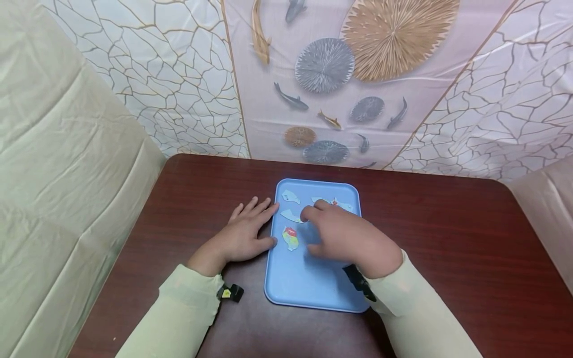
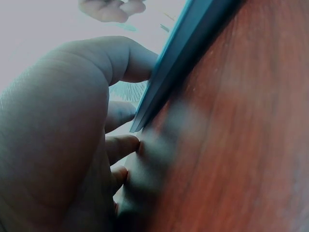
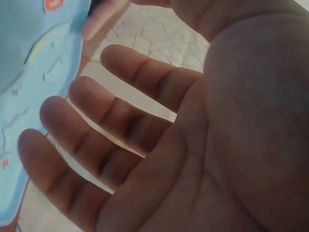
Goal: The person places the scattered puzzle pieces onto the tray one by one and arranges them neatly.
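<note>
A light-blue rectangular tray [image 1: 304, 291] lies on the dark wooden table, with several flat, irregular printed pieces on it. On its left half are a pale blue piece [image 1: 291, 197], a curved pale piece [image 1: 290, 215] and a red, yellow and blue piece [image 1: 290, 239]. Pale pieces with a red patch [image 1: 342, 204] lie near the top right, partly behind my right hand. My left hand [image 1: 243, 236] is spread beside the tray, thumb and forefinger touching its left rim. Over the tray hovers my right hand [image 1: 342, 233]; its fingers [image 3: 89, 99] are loosely extended and hold nothing.
The reddish-brown table [image 1: 447, 258] extends to both sides of the tray. Behind it hangs a patterned cloth [image 1: 286, 69], and a plain cream cloth [image 1: 58, 164] hangs at the left. Each wrist wears a black strap with a small device [image 1: 233, 292].
</note>
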Available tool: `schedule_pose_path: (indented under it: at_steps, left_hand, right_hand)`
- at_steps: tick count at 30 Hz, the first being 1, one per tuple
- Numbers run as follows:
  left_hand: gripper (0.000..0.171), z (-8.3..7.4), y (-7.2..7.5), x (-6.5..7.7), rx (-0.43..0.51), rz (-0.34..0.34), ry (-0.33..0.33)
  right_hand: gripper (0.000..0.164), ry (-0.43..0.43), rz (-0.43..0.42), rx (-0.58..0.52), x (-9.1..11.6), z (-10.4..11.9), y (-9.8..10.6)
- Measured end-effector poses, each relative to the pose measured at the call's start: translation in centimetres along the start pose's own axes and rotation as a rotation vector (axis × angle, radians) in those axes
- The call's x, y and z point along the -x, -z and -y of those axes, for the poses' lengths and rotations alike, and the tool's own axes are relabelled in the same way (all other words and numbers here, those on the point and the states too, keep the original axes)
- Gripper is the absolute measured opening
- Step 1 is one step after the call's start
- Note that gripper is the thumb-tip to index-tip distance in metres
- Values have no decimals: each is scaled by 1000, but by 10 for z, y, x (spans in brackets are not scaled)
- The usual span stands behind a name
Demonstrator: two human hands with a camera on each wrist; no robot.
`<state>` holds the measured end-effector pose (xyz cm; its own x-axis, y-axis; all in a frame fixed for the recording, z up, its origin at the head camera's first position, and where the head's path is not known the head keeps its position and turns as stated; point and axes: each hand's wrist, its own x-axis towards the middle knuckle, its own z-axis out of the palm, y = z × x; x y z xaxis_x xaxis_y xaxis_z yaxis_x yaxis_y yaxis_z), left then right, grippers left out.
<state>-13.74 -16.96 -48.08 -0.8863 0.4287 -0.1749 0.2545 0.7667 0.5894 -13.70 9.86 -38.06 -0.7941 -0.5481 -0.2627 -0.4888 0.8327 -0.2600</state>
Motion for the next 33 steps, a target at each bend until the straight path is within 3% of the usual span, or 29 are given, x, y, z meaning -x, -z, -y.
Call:
schedule_pose_path:
  at_steps: [15,24,33]
  left_hand:
    - [88,-2,-1,0,5,9,-11]
    - [89,0,-1,1,3,5,-8]
    - [88,0,0,1,-5,-3,-6]
  right_hand:
    - [56,-121,-31,-29,51,-38,12]
    - [54,-184,-31,-52,77,-72,2]
    - [47,-218,40,-64,91,-99,-11]
